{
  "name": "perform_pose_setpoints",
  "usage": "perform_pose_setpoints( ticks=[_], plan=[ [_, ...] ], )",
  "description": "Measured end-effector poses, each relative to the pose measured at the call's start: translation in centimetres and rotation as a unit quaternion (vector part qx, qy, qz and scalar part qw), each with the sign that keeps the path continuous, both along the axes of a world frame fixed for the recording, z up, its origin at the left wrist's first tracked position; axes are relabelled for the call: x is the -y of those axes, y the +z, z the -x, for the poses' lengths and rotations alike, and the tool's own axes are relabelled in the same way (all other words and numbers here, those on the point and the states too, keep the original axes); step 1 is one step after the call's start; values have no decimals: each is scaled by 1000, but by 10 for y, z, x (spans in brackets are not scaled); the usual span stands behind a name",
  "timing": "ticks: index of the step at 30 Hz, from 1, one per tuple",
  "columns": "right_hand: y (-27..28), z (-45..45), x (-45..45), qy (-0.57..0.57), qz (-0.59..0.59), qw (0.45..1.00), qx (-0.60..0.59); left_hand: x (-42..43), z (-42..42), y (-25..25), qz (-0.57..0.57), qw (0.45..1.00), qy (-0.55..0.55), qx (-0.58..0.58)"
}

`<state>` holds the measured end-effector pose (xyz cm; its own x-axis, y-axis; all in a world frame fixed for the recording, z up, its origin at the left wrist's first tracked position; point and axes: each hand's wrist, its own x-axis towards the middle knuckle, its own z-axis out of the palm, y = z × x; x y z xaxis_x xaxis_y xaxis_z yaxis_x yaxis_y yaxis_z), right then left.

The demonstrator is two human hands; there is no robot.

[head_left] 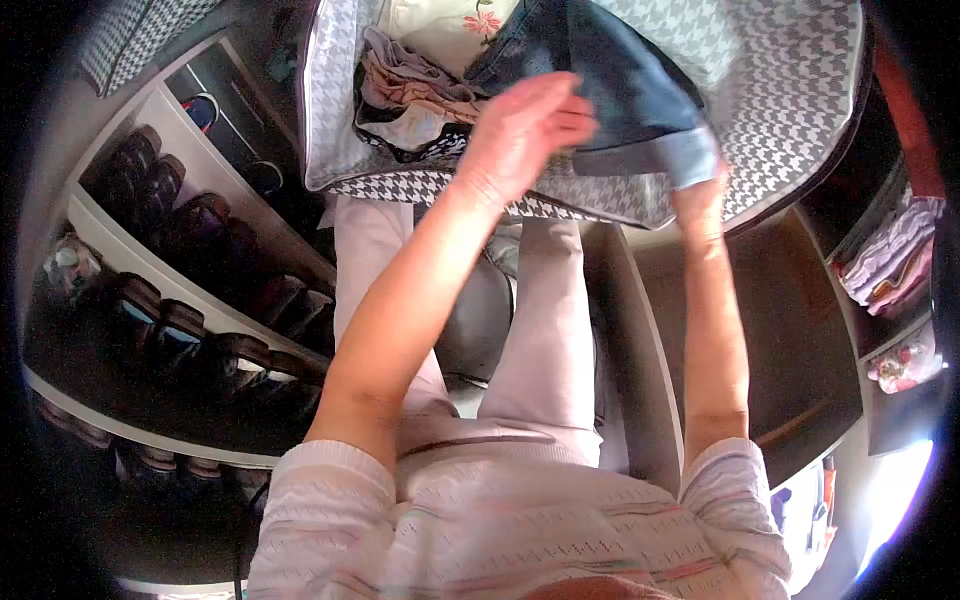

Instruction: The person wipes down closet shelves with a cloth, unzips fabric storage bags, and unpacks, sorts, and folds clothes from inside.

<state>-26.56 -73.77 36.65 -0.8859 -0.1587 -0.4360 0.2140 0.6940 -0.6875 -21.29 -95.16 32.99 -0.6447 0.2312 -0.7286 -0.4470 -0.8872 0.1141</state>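
A dark blue denim garment [625, 85] with a paler turned-up hem lies inside a houndstooth-patterned fabric storage bag [785, 120]. My right hand [703, 190] grips the hem's lower right corner, its fingers partly hidden by the cloth. My left hand [525, 130] is over the garment's left side, fingers stretched out and slightly blurred, holding nothing. Left of the denim are crumpled mauve and brown clothes [415, 85], a black-and-white patterned piece [440, 143] and a cream cloth with a coral embroidered flower [430, 25].
Curved-looking shelves [165, 400] on the left hold several pairs of dark shoes [180, 335]. To the right stands a brown wooden compartment [750, 330], with folded lilac clothes [890, 250] farther right. Another houndstooth bag [140, 40] is at the upper left.
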Motion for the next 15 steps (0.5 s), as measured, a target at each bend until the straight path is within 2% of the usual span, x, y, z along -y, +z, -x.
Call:
perform_pose_setpoints(
  ticks=[1,3,4,5,6,7,9,10,13,15],
  plan=[
    [-12,6,-28,18,42,999,7,10,-10,-11,141,988,-52,32],
    [22,38,-3,-6,-44,999,-13,23,-43,-60,215,969,-70,99],
    [25,46,-6,-21,-77,996,-27,27,-43,-60,237,959,-86,128],
    [27,52,-9,-37,-111,992,-42,26,-50,-74,288,944,-121,104],
    [34,59,-4,-42,-20,999,-10,21,-61,-101,338,925,-155,80],
    [34,62,-8,-50,-12,999,-12,17,-68,-123,385,902,-188,56],
    [35,72,-5,-34,0,999,-28,14,-69,-152,441,876,-184,63],
    [38,75,-5,-18,-6,999,-42,12,-69,-161,468,862,-182,65],
    [42,81,-2,17,2,997,-79,12,-61,-166,587,760,-278,32],
    [40,82,3,19,41,994,-99,20,-51,-159,594,733,-328,42]
  ],
)
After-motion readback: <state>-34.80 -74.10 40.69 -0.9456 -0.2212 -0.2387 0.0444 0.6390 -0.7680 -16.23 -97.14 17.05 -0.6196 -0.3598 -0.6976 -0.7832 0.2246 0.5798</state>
